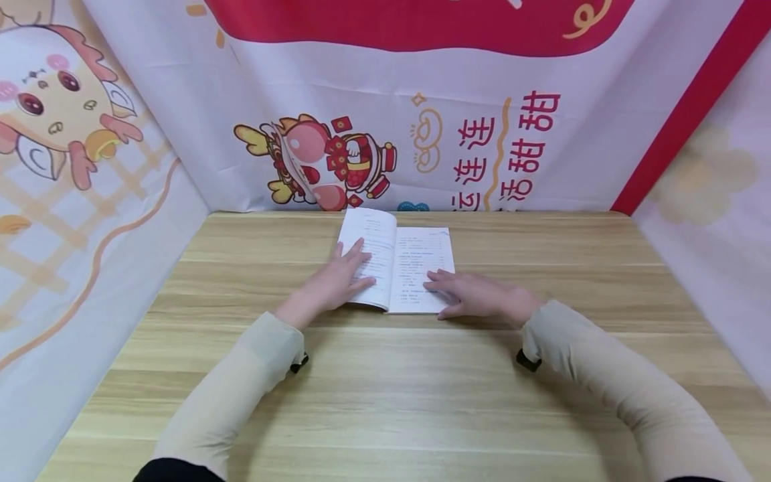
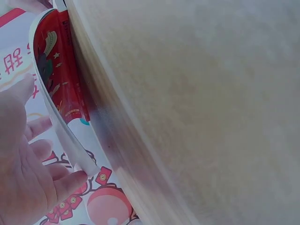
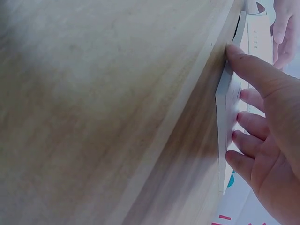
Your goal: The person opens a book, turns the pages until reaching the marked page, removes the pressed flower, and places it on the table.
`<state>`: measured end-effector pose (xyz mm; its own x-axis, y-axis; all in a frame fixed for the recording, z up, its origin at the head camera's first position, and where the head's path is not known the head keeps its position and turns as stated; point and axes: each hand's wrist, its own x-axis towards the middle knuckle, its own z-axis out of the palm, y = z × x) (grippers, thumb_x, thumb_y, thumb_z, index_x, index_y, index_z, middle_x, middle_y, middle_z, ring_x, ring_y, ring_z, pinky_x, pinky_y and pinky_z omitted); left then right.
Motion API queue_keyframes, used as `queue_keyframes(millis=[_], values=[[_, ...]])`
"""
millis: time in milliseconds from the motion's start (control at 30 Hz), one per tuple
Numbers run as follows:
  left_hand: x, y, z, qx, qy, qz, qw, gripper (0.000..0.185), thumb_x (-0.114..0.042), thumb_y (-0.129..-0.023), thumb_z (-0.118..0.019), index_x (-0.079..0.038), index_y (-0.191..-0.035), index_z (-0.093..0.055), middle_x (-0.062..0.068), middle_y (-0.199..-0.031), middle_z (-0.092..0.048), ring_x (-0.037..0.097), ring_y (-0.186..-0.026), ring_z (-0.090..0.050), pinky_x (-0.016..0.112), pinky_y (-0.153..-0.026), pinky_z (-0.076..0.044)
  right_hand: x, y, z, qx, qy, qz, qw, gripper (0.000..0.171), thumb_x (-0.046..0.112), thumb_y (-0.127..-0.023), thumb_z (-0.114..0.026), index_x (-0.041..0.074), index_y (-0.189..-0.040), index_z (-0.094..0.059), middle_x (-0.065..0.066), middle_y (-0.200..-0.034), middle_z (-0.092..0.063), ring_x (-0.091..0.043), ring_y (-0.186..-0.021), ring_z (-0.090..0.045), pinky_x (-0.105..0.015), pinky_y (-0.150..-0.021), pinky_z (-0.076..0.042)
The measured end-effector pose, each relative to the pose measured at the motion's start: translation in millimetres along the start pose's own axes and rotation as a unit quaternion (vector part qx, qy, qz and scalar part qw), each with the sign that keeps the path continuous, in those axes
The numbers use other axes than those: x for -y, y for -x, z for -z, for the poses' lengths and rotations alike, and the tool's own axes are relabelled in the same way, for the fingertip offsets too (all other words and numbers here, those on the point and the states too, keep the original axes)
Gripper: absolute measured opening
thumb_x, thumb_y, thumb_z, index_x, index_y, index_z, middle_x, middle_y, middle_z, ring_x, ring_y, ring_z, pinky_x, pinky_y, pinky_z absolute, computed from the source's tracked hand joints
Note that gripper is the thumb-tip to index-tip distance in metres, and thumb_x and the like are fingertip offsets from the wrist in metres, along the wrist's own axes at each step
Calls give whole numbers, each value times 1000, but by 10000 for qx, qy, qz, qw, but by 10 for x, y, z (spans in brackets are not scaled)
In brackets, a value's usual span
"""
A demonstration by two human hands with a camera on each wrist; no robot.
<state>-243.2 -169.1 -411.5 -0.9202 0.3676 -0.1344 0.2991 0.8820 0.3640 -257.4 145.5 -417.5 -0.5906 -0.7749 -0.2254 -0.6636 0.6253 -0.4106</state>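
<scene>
An open paperback book (image 1: 415, 258) lies near the back of the table, its pages printed with lines of text. The left side of the book curves up off the table, and its red printed cover (image 2: 58, 79) shows underneath in the left wrist view. My left hand (image 1: 337, 276) rests spread on the left page, fingertips against the paper. On the lower right page lie the fingers of my right hand (image 1: 472, 294), with its thumb at the book's bottom edge. The right wrist view shows those fingers lightly bent over the page block (image 3: 222, 108).
The wooden table (image 1: 385, 381) reaches back to a white cloth backdrop (image 1: 385, 80) with red cartoon figures and writing. Printed cloth walls stand along the left and right sides. A dark band (image 1: 529, 361) shows at the right wrist.
</scene>
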Motion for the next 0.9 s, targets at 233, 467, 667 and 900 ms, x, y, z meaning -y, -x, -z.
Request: queue_keyframes(millis=[233,467,667,900], values=[[5,12,-23,73,164,199,9996,79,-50,-103,-58,-13,-164,-25,8,-170,-20,45,-154,-4,60,-121,-17,-5,13,13,56,1,20,10000,70,35,-97,-74,10,-155,-45,-9,-166,-27,-28,-153,-22,-49,-122,-22],[19,37,-3,288,132,-80,9995,66,-47,-105,-54,-26,-163,-31,11,-170,-13,52,-151,-5,64,-120,-15,-21,39,37,100,-110,-39,9999,68,34,-96,-74,11,-154,-48,-9,-166,-29,-28,-153,-23,-49,-122,-22],[32,44,22,312,37,-224,9993,62,-46,-106,-52,-28,-162,-33,14,-170,-8,55,-149,-3,68,-118,-16,-55,32,45,128,-112,-49,9998,68,36,-96,-74,12,-154,-48,-8,-166,-28,-28,-153,-24,-49,-122,-22],[15,45,46,294,145,-158,9993,64,-46,-105,-55,-24,-162,-35,17,-170,-3,56,-149,0,69,-117,-15,-80,21,69,232,-132,-199,9994,67,37,-97,-72,17,-155,-47,-1,-166,-27,-21,-153,-22,-45,-123,-22]])
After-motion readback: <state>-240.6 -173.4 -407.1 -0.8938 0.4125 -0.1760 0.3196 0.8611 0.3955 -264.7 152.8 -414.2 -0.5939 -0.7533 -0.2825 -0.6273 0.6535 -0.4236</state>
